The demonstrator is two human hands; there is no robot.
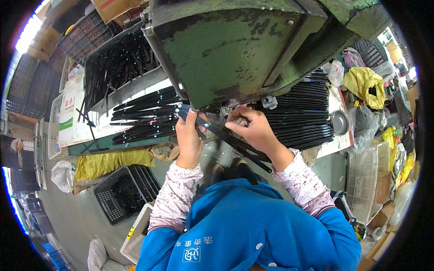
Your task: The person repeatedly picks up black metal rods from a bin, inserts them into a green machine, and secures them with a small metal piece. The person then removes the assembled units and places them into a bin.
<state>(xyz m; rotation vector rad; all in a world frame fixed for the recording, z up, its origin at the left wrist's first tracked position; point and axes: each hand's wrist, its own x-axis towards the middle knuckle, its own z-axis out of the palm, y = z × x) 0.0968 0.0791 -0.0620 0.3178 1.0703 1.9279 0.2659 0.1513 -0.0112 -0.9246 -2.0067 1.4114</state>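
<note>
My left hand (188, 137) is closed around a pair of black metal bars (233, 143) joined near one end, just below the front of a green machine head (226, 58). The bars slant down to the right, passing under my right hand (254, 128). That hand is closed, thumb and fingers curled together near the machine's lower tip; whatever they hold is too small or hidden to make out. Left of my hands lies a pile of black bars with shiny rivet-like ends (147, 113). On the right is a stack of black tubes (300, 115).
A round metal dish (339, 122) sits beside the right stack. At the back left stands a bin of black strips (120, 63). A black crate (120, 194) rests on the floor below the bench at left. Yellow bags (365, 86) and a white crate (367, 185) stand at right.
</note>
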